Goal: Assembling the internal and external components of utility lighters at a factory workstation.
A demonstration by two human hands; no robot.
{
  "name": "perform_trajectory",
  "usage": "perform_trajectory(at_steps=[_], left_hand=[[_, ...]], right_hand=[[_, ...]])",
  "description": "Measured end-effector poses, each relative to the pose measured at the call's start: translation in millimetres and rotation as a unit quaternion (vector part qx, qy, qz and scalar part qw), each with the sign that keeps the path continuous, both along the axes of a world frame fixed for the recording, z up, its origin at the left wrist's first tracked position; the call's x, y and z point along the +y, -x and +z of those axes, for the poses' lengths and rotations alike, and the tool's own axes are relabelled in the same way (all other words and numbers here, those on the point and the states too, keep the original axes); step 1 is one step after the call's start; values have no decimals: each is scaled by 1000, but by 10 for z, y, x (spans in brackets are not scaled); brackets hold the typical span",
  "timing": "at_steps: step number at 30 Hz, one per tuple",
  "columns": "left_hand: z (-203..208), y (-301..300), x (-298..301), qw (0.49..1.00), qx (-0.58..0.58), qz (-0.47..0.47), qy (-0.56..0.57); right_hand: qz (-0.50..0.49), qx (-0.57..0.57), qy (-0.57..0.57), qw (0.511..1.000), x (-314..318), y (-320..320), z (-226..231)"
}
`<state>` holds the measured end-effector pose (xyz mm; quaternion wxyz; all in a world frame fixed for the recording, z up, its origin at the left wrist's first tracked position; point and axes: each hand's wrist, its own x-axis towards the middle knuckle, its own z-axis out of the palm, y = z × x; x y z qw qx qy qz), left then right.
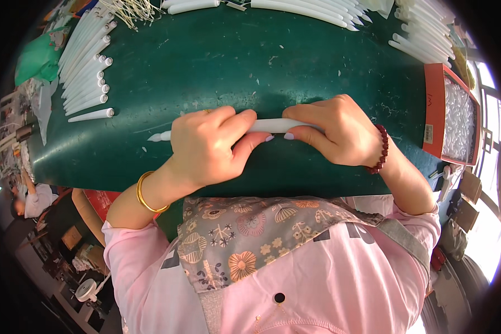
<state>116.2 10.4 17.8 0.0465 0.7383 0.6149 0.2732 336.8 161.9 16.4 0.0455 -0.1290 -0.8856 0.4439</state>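
The left hand [211,142] and the right hand [337,128] both pinch one white stick [267,125], with fingers on top and thumbs low on the near side. The stick lies on its side, over the near part of the green table [261,61]. Its thin tip pokes out past the left hand, but that hand hides a long bit of it, and the right hand hides its other end. I cannot tell if it touches the table. At the top edge, more sticks [303,10] and pale strings [132,12] are cut off. The clear bits [458,119] in the red box [434,103] are too small to make out
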Motion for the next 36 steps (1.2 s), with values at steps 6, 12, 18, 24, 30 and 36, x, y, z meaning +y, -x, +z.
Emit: perform_trajectory(at_steps=[6,12,18,24,30,36], left_hand=[[-23,77,111,998,53,-16,-42],[60,560,191,988,116,22,-99],[217,1725,170,973,91,132,-168],[53,3780,-367,936,97,306,-145],[-64,4312,-328,931,149,329,-59],[89,2513,721,946,52,186,-260]], right_hand=[[-33,69,-117,990,-44,-9,-134],[-51,94,-142,984,249,250,9],[-188,65,-350,915,1134,426,-115],[-234,40,-353,905,1777,732,-523],[-258,29,-308,915,1979,964,-502],[-223,74,-333,913,1981,926,-543]])
